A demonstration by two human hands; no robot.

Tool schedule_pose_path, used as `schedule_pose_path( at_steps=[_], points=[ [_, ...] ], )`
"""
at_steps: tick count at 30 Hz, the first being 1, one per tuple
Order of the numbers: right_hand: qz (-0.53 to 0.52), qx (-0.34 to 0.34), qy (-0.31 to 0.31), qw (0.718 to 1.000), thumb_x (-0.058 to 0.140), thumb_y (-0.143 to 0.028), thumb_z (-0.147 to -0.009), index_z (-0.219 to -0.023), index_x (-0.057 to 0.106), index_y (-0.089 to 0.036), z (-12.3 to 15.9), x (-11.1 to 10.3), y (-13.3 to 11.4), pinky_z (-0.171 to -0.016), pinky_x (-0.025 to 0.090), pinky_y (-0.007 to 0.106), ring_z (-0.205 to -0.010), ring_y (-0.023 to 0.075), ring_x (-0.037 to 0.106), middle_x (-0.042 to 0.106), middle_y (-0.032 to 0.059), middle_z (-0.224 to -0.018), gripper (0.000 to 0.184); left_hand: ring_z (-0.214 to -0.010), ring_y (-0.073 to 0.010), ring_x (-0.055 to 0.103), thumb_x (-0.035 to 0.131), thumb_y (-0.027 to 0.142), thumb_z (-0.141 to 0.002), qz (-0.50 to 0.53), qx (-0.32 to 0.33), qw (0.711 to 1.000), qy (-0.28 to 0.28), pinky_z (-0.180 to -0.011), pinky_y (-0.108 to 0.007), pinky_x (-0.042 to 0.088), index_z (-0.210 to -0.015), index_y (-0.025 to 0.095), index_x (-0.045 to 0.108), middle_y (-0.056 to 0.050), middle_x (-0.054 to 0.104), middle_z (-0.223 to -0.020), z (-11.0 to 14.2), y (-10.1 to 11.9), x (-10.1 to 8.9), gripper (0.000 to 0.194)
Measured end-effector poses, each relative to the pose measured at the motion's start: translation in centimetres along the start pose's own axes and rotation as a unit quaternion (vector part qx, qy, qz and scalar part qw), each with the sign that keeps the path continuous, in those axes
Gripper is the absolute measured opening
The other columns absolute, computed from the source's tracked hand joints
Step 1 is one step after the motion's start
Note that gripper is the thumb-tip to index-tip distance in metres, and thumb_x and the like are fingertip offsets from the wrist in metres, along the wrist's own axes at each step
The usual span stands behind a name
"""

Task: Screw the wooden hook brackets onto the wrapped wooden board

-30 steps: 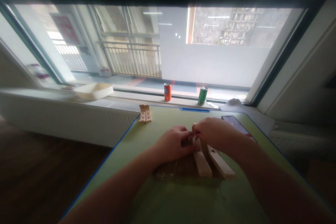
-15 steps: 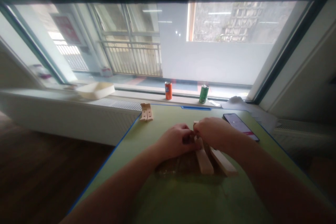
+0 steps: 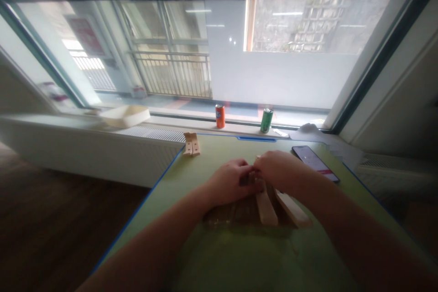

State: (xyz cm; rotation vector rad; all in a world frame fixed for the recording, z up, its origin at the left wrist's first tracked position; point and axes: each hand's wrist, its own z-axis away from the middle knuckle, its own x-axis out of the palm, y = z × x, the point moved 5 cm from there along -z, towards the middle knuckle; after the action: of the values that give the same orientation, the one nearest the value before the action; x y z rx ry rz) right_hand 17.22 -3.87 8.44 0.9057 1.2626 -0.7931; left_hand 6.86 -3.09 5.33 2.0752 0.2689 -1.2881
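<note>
I have the left hand (image 3: 230, 184) grasping a wooden strip (image 3: 267, 211) left of the phone (image 3: 315, 163), apparently steadying it for the right hand (image 3: 278, 168), whose curled fingers hide what, if anything, they hold.

Your left hand (image 3: 227, 183) and right hand (image 3: 282, 169) meet at 2 wood bars (image 3: 267, 212) over the green table (image 3: 212, 151), near a phone (image 3: 315, 163).

A bright window (image 3: 280, 75) tops a white radiator (image 3: 89, 153) and dark, perhaps wooden floor (image 3: 51, 210).
</note>
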Motion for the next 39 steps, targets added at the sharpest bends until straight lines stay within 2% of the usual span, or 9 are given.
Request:
schedule_pose_path(
  at_steps=[4,8,11,15,19,28,31,35,39],
  points=[
    [0.002,0.001,0.006,1.000,0.058,-0.013,-0.074,-0.083,0.068,-0.015,0.0,0.0,-0.3,-0.062,0.043,0.029,-0.071,0.0232,0.064,0.068,0.0129,-0.079,0.014,-0.082,-0.0178,0.053,0.048,0.052,-0.079,-0.005,0.017,1.000,-0.018,-0.076,-0.029,0.042,-0.096,0.022,0.063,-0.006,0.055,-0.095,-0.1,0.2,0.0,0.038],
    [-0.008,-0.028,0.003,1.000,0.058,-0.015,-0.075,-0.079,0.069,-0.014,-0.1,-0.1,-0.3,-0.058,0.041,0.028,-0.065,0.0201,0.062,0.068,0.0117,-0.074,0.012,-0.081,-0.0180,0.052,0.048,0.052,-0.078,-0.011,0.019,1.000,-0.016,-0.076,-0.030,0.041,-0.095,0.022,0.062,-0.006,0.054,-0.094,0.0,0.0,0.1,0.038],
    [-0.040,-0.054,-0.014,0.998,0.054,-0.019,-0.078,-0.079,0.071,-0.017,0.3,-0.6,0.0,-0.058,0.041,0.026,-0.063,0.0165,0.060,0.069,0.0088,-0.074,0.017,-0.081,-0.0179,0.052,0.049,0.053,-0.077,-0.016,0.021,1.000,-0.013,-0.075,-0.030,0.041,-0.098,0.022,0.060,-0.005,0.053,-0.093,0.1,-0.2,0.2,0.039],
    [-0.100,-0.080,-0.021,0.992,0.049,-0.016,-0.078,-0.081,0.071,-0.016,1.1,-1.6,0.2,-0.059,0.040,0.022,-0.063,0.0133,0.058,0.069,0.0063,-0.078,0.022,-0.081,-0.0182,0.051,0.048,0.053,-0.077,-0.019,0.015,1.000,-0.005,-0.074,-0.030,0.042,-0.104,0.024,0.058,-0.005,0.052,-0.094,0.1,-0.3,0.2,0.041],
    [-0.117,-0.070,-0.032,0.990,0.047,-0.014,-0.078,-0.083,0.071,-0.015,1.2,-1.5,0.5,-0.059,0.039,0.022,-0.062,0.0125,0.057,0.069,0.0073,-0.079,0.024,-0.083,-0.0183,0.051,0.047,0.051,-0.079,-0.018,0.025,0.999,-0.014,-0.076,-0.031,0.042,-0.108,0.025,0.057,-0.006,0.052,-0.098,0.0,-0.2,0.2,0.040],
    [-0.131,-0.091,-0.007,0.987,0.045,-0.014,-0.076,-0.086,0.070,-0.018,0.8,-0.6,1.1,-0.061,0.039,0.023,-0.064,0.0123,0.056,0.069,0.0051,-0.081,0.027,-0.103,-0.0239,0.048,0.043,0.052,-0.082,-0.030,0.046,0.998,-0.035,-0.089,-0.036,0.037,-0.111,0.026,0.057,-0.006,0.052,-0.116,-0.1,-0.3,0.3,0.042],
    [-0.136,-0.101,-0.005,0.986,0.046,-0.015,-0.076,-0.084,0.070,-0.018,0.7,-0.6,1.1,-0.060,0.039,0.023,-0.064,0.0131,0.056,0.069,0.0049,-0.080,0.026,-0.102,-0.0228,0.048,0.044,0.048,-0.082,-0.024,0.056,0.997,-0.038,-0.089,-0.035,0.036,-0.113,0.026,0.055,-0.004,0.053,-0.120,-0.2,-0.2,0.4,0.039],
    [-0.131,-0.080,-0.009,0.988,0.046,-0.015,-0.077,-0.087,0.070,-0.018,0.5,-0.4,1.2,-0.060,0.039,0.023,-0.064,0.0141,0.057,0.069,0.0056,-0.080,0.026,-0.092,-0.0194,0.050,0.046,0.042,-0.083,-0.004,0.058,0.997,-0.048,-0.085,-0.032,0.037,-0.112,0.025,0.055,0.000,0.058,-0.115,-0.2,0.1,0.5,0.035],
    [-0.122,-0.076,-0.001,0.990,0.047,-0.015,-0.076,-0.082,0.070,-0.018,0.3,-0.3,1.3,-0.058,0.037,0.024,-0.061,0.0134,0.055,0.069,0.0043,-0.076,0.024,-0.092,-0.0195,0.049,0.049,0.042,-0.081,0.014,0.038,0.998,-0.043,-0.084,-0.030,0.037,-0.109,0.024,0.056,-0.001,0.062,-0.106,-0.4,-0.1,0.5,0.035]
  ],
)
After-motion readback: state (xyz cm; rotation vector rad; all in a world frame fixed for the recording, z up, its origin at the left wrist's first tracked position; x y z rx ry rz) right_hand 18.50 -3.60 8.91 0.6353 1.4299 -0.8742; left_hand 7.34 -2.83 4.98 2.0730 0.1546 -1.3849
